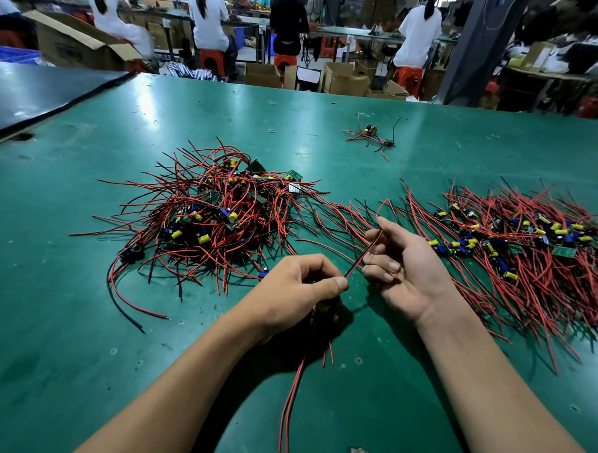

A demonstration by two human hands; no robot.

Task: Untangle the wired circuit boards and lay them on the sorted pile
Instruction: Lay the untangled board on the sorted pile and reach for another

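Left hand (298, 288) clenched round a wired circuit board (321, 308). Right hand (402, 268) pinches a red wire (365, 254) stretched between both hands. Tangled pile (219, 216) far left, sorted pile (529, 250) right.

No text can be read. The carton (70, 50) at far left bears a dark printed patch, too blurred to make out. A board (295, 188) on the tangled pile (206, 208) shows a white patch, perhaps a sticker, with marks too small to tell. A box (538, 56) on the far right bench has a pale label, also illegible.
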